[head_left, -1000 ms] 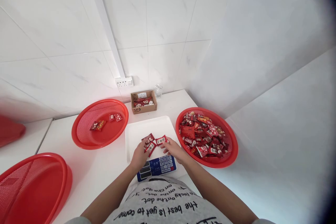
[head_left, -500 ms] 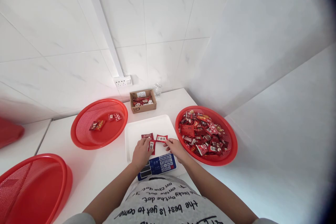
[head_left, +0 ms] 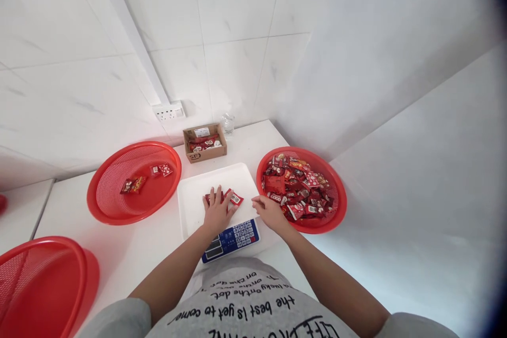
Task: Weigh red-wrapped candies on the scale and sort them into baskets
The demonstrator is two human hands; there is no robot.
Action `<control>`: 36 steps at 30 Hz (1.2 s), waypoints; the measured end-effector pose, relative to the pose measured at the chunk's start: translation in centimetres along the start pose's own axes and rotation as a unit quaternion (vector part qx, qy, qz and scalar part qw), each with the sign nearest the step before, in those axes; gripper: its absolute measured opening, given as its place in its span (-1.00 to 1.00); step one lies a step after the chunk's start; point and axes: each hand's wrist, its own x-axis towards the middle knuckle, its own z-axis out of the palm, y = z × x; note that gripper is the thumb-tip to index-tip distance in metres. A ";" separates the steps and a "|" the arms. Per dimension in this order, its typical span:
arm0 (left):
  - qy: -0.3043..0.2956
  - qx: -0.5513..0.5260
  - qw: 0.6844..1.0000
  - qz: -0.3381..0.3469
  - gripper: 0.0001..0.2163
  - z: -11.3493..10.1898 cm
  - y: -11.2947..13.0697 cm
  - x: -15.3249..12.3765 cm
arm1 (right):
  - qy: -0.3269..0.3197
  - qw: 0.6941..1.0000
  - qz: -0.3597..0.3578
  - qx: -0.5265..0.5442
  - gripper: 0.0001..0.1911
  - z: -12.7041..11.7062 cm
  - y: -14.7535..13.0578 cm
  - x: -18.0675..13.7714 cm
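My left hand (head_left: 217, 214) lies with spread fingers over small red snack packets on the white tray (head_left: 198, 182) of a weighing scale. One packet (head_left: 235, 197), with a white label, sticks out to the right of those fingers. A darker red packet (head_left: 209, 198) is mostly covered by them. At the tray's right edge is my right hand (head_left: 271, 212), its thumb and fingers drawn together with nothing visible in them. The scale's blue keypad panel (head_left: 232, 239) faces me, partly behind my left wrist.
A red basket (head_left: 341, 198) heaped with packets stands at the right. Another red basket (head_left: 95, 182) at the left holds a few packets. A third red basket (head_left: 84, 274) is at the near left. A cardboard box (head_left: 208, 154) and a clear cup (head_left: 227, 124) stand by the wall.
My left hand has spread flat over the packets. My right hand has let go of the labelled packet and moved off to the right of it. The view has shifted slightly.
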 end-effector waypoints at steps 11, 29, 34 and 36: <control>0.031 0.021 0.999 -0.016 -0.53 -0.5 -1.8 2.1 | 0.129 0.979 -0.052 -0.148 -0.60 -1.8 6.6 0.3; 0.088 -0.015 0.995 -0.052 -0.57 0.5 -0.3 2.5 | 0.088 0.987 -0.044 -0.127 -0.56 -1.7 6.7 0.5; 0.089 -0.032 0.994 -0.054 -0.69 0.8 -0.3 2.5 | 0.083 0.988 -0.039 -0.127 -0.56 -1.9 6.1 0.3; 0.082 -0.037 0.995 -0.043 -0.68 0.8 -0.5 2.3 | 0.086 0.987 -0.036 -0.133 -0.56 -1.8 6.0 0.3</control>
